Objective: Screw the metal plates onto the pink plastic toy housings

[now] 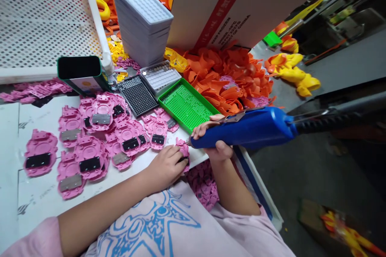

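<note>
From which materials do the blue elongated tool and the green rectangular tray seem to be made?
Blue elongated tool: probably hard plastic casing, satin; smooth surface with soft highlights.
Green rectangular tray: likely moulded plastic, slightly glossy; even colour and regular grid of holes.

One head-worn camera looks forward and down at the worktable close below.
</note>
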The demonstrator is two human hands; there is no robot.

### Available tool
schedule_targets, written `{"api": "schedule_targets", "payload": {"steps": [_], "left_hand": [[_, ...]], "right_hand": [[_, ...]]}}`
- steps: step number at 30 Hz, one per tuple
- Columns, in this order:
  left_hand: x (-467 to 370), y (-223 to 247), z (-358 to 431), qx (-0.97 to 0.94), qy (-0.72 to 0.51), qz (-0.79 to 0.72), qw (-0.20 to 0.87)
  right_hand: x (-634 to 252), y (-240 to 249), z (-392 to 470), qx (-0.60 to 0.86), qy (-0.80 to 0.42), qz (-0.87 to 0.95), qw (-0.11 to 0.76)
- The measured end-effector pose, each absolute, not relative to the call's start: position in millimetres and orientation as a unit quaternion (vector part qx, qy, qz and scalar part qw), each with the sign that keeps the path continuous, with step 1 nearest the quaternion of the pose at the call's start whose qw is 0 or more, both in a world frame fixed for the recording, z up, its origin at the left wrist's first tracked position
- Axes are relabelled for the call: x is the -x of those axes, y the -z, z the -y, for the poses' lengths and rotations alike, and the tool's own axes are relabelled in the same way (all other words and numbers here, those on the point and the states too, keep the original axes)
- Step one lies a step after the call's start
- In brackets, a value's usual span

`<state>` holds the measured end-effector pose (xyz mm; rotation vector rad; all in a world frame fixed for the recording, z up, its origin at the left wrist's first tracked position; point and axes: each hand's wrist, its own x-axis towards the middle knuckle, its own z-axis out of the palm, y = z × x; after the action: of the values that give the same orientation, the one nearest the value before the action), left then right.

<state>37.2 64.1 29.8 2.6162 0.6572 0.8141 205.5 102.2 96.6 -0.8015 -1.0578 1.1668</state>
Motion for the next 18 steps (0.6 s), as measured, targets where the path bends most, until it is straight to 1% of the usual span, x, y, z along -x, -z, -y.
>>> {"api": "schedule_targets", "payload": {"steps": [4,7,9,10,13,16,18], "left_hand": [[-40,-27,-63,-0.911,-0.302,-0.231,0.160],[-40,-27,-63,-0.911,-0.305,-0.227,0.159],[-39,-28,-64,-0.912,-0.306,-0.221,0.161],[-39,-28,-65,-0.912,-0.306,-0.219,0.164],[-36,-28,-67,-0.912,-0.305,-0.214,0.170],[-34,-26,-67,-0.915,-0.304,-0.210,0.163],[-34,-23,-66,-0.917,-0.298,-0.212,0.157]], "right_hand": [[-204,-95,-101,0.328,-0.513,0.493,0.621],[-204,-91,-102,0.328,-0.531,0.518,0.584],[-207,-90,-103,0.319,-0.535,0.525,0.580],[-209,-92,-103,0.313,-0.531,0.519,0.592],[-221,-104,-107,0.310,-0.488,0.472,0.665],[-238,-122,-118,0.351,-0.405,0.434,0.724],[-249,-128,-131,0.387,-0.350,0.410,0.748]]}}
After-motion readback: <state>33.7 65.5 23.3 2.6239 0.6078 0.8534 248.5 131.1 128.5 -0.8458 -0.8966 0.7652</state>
